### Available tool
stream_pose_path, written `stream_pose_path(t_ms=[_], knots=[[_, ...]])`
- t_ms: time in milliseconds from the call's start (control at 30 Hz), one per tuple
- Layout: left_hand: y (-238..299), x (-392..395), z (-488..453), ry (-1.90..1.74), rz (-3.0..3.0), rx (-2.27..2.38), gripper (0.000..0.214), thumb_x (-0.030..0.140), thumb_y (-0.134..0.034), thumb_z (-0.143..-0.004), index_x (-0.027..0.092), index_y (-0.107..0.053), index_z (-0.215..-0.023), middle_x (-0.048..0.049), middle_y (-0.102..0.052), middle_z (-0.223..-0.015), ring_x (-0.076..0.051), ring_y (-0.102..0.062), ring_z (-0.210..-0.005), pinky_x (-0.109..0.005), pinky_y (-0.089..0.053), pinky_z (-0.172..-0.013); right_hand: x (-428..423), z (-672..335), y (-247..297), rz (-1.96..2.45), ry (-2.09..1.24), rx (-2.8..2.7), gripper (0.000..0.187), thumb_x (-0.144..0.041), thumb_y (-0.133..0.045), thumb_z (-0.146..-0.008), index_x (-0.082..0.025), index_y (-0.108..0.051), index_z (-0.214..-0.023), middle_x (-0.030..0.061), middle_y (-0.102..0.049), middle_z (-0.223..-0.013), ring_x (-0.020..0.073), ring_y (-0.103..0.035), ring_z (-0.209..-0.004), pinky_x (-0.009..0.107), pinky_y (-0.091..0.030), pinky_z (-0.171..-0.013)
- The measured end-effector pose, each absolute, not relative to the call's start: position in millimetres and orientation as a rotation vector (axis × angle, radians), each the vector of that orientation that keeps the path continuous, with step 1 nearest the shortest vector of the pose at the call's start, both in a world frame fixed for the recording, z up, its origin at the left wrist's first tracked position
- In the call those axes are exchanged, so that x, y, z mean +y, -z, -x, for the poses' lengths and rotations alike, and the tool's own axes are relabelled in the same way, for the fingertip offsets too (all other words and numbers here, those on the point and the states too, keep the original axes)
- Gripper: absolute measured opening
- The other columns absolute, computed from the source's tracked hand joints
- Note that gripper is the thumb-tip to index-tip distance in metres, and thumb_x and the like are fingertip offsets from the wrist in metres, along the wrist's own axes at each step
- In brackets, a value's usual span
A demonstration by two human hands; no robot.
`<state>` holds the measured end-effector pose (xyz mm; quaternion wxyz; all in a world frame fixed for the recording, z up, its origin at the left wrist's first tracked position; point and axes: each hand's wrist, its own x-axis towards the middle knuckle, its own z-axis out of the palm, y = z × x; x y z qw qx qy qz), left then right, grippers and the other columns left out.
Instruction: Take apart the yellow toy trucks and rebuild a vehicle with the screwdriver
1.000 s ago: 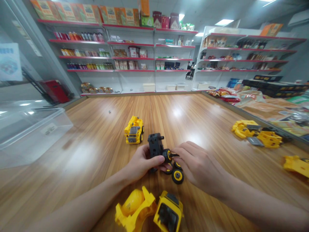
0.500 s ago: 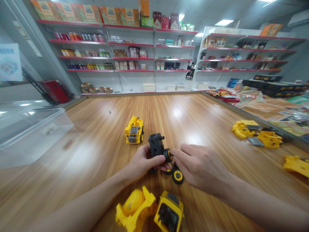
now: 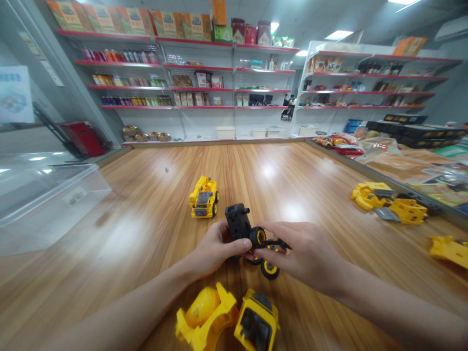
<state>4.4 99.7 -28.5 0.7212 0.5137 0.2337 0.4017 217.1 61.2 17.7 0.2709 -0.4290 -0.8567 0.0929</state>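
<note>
My left hand [image 3: 218, 243] is closed around a black toy truck chassis [image 3: 237, 222], its thumb near a black wheel with a yellow hub [image 3: 258, 237] on the chassis's side. In my right hand [image 3: 305, 251] is a small black screwdriver [image 3: 272, 242], held between thumb and fingers with its shaft directed at that wheel's hub. Loose wheels [image 3: 270, 268] lie on the table just below, partly hidden by my hands. Nearer to me rest a yellow mixer-drum body [image 3: 206, 312] and a yellow cab [image 3: 257, 319] with dark windows.
An assembled yellow toy truck [image 3: 204, 197] stands beyond my left hand. More yellow truck parts [image 3: 389, 202] and another yellow piece [image 3: 449, 251] lie at the right. A clear plastic bin [image 3: 54, 204] sits at the left. Packaged goods [image 3: 387, 156] lie past the table's right edge.
My right hand's fingers have opened out and shifted around the screwdriver, so more of it shows. The chassis has tilted slightly, with its wheel a little farther right.
</note>
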Motion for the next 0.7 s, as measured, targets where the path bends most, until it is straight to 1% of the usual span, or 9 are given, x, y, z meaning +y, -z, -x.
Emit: stream_pose_path(t_ms=[100, 167, 233, 300, 400, 533, 600, 633, 700], knots=[[29, 100, -4, -0.861, -1.13, 0.495, 0.024, 0.025, -0.074, -0.079, 0.01, -0.064, -0.094, -0.0093, -0.074, -0.08, -0.018, -0.072, -0.069, -0.027, -0.06, -0.066, 62, -219, -21, 1.11, -0.212, -2.195, 0.03, -0.038, -0.065, -0.087, -0.022, -0.062, -0.112, -0.0024, -0.069, -0.078, 0.0108, -0.061, -0.064, 0.022, -0.04, -0.059], [29, 99, -3, -0.862, -1.111, 0.497, 0.025, 0.026, -0.074, -0.08, 0.009, -0.062, -0.093, -0.0114, -0.074, -0.08, -0.02, -0.072, -0.07, -0.029, -0.06, -0.066, 63, -223, -28, 1.139, -0.192, -2.183, 0.027, -0.035, -0.064, -0.087, -0.022, -0.062, -0.111, -0.0034, -0.067, -0.074, 0.0096, -0.059, -0.06, 0.021, -0.038, -0.057], [27, 98, -3, -0.893, -1.075, 0.508, 0.025, 0.025, -0.074, -0.079, 0.009, -0.06, -0.093, -0.0121, -0.074, -0.08, -0.022, -0.073, -0.069, -0.03, -0.06, -0.064, 64, -230, -38, 1.204, -0.188, -2.289, 0.021, -0.032, -0.062, -0.087, -0.022, -0.064, -0.105, -0.0038, -0.065, -0.069, 0.0097, -0.057, -0.057, 0.021, -0.036, -0.055], [24, 98, -2, -0.94, -1.046, 0.522, 0.026, 0.025, -0.073, -0.079, 0.009, -0.059, -0.095, -0.0121, -0.073, -0.081, -0.022, -0.073, -0.068, -0.03, -0.059, -0.063, 63, -240, -48, 1.265, -0.197, -2.484, 0.013, -0.03, -0.062, -0.084, -0.022, -0.067, -0.093, -0.0032, -0.063, -0.065, 0.0108, -0.055, -0.055, 0.022, -0.034, -0.054], [21, 98, -2, -0.988, -1.027, 0.529, 0.028, 0.024, -0.074, -0.078, 0.009, -0.058, -0.096, -0.0119, -0.073, -0.08, -0.022, -0.072, -0.067, -0.031, -0.059, -0.062, 60, -254, -55, 1.34, -0.218, -2.715, 0.008, -0.027, -0.061, -0.081, -0.022, -0.066, -0.077, -0.001, -0.065, -0.063, 0.0131, -0.059, -0.056, 0.023, -0.032, -0.053], [22, 97, -2, -1.003, -1.016, 0.537, 0.03, 0.024, -0.075, -0.076, 0.01, -0.058, -0.096, -0.0107, -0.073, -0.079, -0.021, -0.072, -0.065, -0.032, -0.058, -0.062, 56, -260, -44, 1.433, -0.183, -2.806, 0.007, -0.02, -0.061, -0.078, -0.02, -0.067, -0.073, 0.002, -0.069, -0.067, 0.0177, -0.066, -0.062, 0.024, -0.033, -0.054], [22, 97, -1, -1.002, -1.013, 0.545, 0.03, 0.024, -0.075, -0.076, 0.01, -0.059, -0.096, -0.0106, -0.073, -0.079, -0.021, -0.071, -0.064, -0.031, -0.058, -0.062, 56, -257, -37, 1.441, -0.174, -2.814, 0.004, -0.023, -0.065, -0.077, -0.02, -0.068, -0.076, 0.0027, -0.071, -0.069, 0.0192, -0.067, -0.064, 0.024, -0.035, -0.055], [22, 98, 0, -0.999, -1.013, 0.545, 0.03, 0.025, -0.076, -0.076, 0.01, -0.059, -0.095, -0.0105, -0.073, -0.079, -0.021, -0.071, -0.064, -0.031, -0.058, -0.063, 56, -255, -35, 1.436, -0.172, -2.817, 0.008, -0.028, -0.068, -0.077, -0.02, -0.068, -0.079, 0.0028, -0.071, -0.07, 0.0201, -0.068, -0.065, 0.025, -0.035, -0.055], [22, 98, 1, -0.998, -1.015, 0.54, 0.03, 0.025, -0.076, -0.075, 0.01, -0.06, -0.095, -0.0102, -0.073, -0.079, -0.021, -0.071, -0.064, -0.031, -0.058, -0.062, 55, -254, -37, 1.456, -0.129, -2.79, 0.023, -0.041, -0.074, -0.074, -0.022, -0.068, -0.087, 0.0025, -0.072, -0.073, 0.022, -0.068, -0.067, 0.025, -0.035, -0.054]])
